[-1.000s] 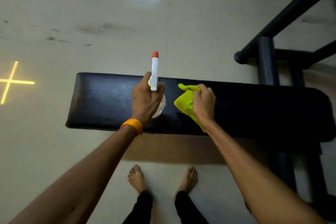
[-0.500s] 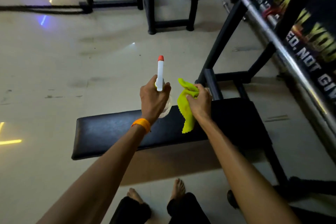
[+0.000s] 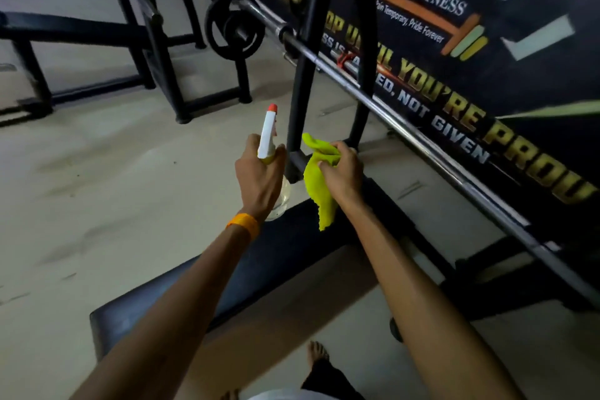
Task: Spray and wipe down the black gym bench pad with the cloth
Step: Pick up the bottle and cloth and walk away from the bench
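Looking down, I see the pad (image 3: 292, 256) running diagonally from the lower left toward the rack (image 3: 300, 81), under both forearms. It is black and matte, with a rounded near corner, and too dim and blurred for me to tell whether it is wet. My left hand (image 3: 259, 178) is closed around the bottle (image 3: 268, 140), whose white head and orange tip point up and away while its clear body shows below the palm, above the pad's far edge. An orange band (image 3: 243, 224) sits on that wrist. My right hand (image 3: 341, 172) is pinched shut on the cloth (image 3: 319, 185), bright yellow-green, crumpled at the fingers and hanging down over the pad. A barbell (image 3: 389, 107) crosses behind.
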A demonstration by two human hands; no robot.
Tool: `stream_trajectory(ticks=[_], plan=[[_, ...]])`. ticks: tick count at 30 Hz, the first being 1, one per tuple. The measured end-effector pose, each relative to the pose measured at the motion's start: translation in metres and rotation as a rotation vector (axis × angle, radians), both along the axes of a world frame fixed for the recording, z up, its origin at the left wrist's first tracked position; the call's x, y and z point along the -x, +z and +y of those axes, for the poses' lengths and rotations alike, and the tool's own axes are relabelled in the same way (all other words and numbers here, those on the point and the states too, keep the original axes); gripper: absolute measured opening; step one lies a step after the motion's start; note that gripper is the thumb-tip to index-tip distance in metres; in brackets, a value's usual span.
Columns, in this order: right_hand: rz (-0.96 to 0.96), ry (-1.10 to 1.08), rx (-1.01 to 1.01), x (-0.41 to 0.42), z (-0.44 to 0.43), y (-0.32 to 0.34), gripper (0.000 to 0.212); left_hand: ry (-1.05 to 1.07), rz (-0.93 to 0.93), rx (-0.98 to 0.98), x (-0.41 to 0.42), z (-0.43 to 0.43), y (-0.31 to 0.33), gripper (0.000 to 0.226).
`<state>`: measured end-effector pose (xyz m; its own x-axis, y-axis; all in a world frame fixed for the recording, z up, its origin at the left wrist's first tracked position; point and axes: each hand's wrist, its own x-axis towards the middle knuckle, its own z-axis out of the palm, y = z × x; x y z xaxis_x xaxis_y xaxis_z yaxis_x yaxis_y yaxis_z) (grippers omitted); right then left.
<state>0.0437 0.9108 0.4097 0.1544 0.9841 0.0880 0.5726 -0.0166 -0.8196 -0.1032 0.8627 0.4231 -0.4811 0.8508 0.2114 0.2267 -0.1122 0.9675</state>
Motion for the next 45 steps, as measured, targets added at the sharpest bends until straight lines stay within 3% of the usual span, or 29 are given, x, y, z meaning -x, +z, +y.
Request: stream_trajectory(ticks=[12, 24, 27, 39, 45], plan=[[0.004, -0.366, -0.014, 0.000, -0.140, 0.027, 0.030, -0.369, 0.023, -0.089, 0.006, -0.069, 0.037, 0.035], [0.014, -0.661, -0.045, -0.043, -0.335, 0.031, 0.023, -0.669, 0.018, -0.113, -0.036, -0.213, 0.050, 0.040], [0.027, -0.719, -0.083, -0.041, -0.399, 0.038, 0.022, -0.744, 0.033, -0.122, -0.036, -0.267, 0.051, 0.057], [0.026, -0.905, -0.074, 0.017, -0.580, 0.022, 0.027, -0.826, -0.132, 0.035, 0.007, -0.421, 0.023, 0.020], [-0.023, -1.010, -0.035, 0.067, -0.657, 0.009, 0.027, -0.964, -0.029, -0.033, 0.052, -0.486, 0.011, 0.022]])
